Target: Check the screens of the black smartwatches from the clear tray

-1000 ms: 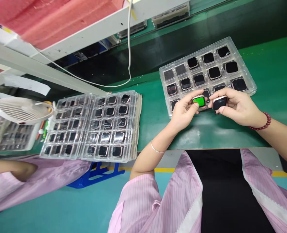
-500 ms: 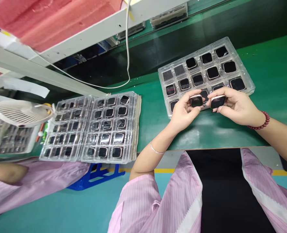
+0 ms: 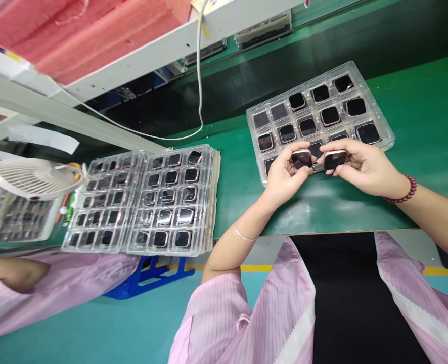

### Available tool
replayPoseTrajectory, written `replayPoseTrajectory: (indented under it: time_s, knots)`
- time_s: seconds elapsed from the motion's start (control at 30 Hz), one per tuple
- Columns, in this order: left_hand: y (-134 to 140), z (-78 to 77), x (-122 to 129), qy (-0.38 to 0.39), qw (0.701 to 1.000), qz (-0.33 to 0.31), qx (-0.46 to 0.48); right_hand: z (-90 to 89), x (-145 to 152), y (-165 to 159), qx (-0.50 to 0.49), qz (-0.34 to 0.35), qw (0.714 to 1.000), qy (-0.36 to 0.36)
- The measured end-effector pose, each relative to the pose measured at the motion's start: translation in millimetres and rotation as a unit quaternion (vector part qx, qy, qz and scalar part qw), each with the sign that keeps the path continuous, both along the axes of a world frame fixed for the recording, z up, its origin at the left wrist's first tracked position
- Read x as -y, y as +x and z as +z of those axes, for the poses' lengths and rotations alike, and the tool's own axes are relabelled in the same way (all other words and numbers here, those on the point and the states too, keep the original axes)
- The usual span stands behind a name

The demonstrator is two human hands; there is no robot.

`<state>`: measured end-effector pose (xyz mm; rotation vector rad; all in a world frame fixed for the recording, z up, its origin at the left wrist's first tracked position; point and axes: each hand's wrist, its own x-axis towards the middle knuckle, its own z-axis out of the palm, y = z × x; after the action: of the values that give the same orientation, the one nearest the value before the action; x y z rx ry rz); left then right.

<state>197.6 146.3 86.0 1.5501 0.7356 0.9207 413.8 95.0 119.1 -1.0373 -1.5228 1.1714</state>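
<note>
In my left hand point(image 3: 286, 174) is a smartwatch case point(image 3: 302, 158) with a dark screen and a pale metal rim, pinched between thumb and fingers. My right hand point(image 3: 364, 164) grips a second smartwatch case point(image 3: 334, 160) of the same look, a small gap away from the first. Both are held over the near edge of a clear plastic tray point(image 3: 385, 134). Several black-screened watch cases, such as one watch case point(image 3: 330, 116), sit in its compartments. Two compartments at the far left hold only flat dark squares point(image 3: 261, 119). My hands partly hide the tray's nearest row.
To the left, stacked clear trays point(image 3: 208, 202) full of watch cases stand on the green table point(image 3: 242, 212). Beyond them are a white fan point(image 3: 34, 177) and a co-worker's arm point(image 3: 15, 273). A white cable point(image 3: 199, 76) hangs from the shelf point(image 3: 133, 55). A blue stool point(image 3: 148, 278) stands below.
Both watch cases have tilted and shifted slightly to the left, their screens catching the light differently. Each hand keeps its hold. The tray appears to have moved very slightly.
</note>
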Motion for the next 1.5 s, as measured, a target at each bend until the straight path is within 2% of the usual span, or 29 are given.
replayPoseTrajectory:
  time_s: [0.3, 0.43, 0.6, 0.77, 0.9, 1.03, 1.13, 1.2, 1.33, 1.5]
  knots:
    - [0.4, -2.0, -0.4, -0.013, 1.000, -0.003, 0.025, -8.0, -4.1, 2.2, -0.021, -0.007, 1.000, -0.016]
    - [-3.9, 5.6, -5.5, -0.088, 0.994, -0.022, 0.054, -9.6, -8.7, 8.7, -0.108, 0.018, 0.990, -0.087]
    - [-13.6, 21.7, -14.0, -0.197, 0.975, -0.044, 0.092, -3.2, -15.0, 20.9, -0.187, 0.062, 0.961, -0.193]
    - [-11.7, 24.9, -15.4, -0.290, 0.950, -0.055, 0.106, -5.3, -21.5, 24.8, -0.216, 0.094, 0.948, -0.212]
    - [-9.0, 22.4, -14.8, -0.317, 0.940, -0.061, 0.113, -8.8, -23.1, 23.5, -0.224, 0.093, 0.943, -0.227]
    - [-10.2, 20.8, -12.9, -0.279, 0.953, -0.067, 0.098, -8.8, -22.1, 25.1, -0.261, 0.100, 0.926, -0.253]
    - [-10.5, 17.5, -10.5, -0.196, 0.977, -0.058, 0.062, -6.2, -20.1, 25.2, -0.265, 0.107, 0.924, -0.255]
    - [-9.8, 13.8, -9.0, -0.132, 0.990, -0.044, 0.036, -4.7, -17.9, 22.4, -0.247, 0.098, 0.932, -0.246]
    - [-7.2, 6.7, -5.9, -0.051, 0.998, -0.027, 0.016, -5.6, -12.4, 12.0, -0.174, 0.052, 0.967, -0.179]
    - [-4.6, 3.7, -1.8, -0.046, 0.998, -0.034, 0.004, -7.7, -7.3, 3.2, -0.081, -0.011, 0.995, -0.064]
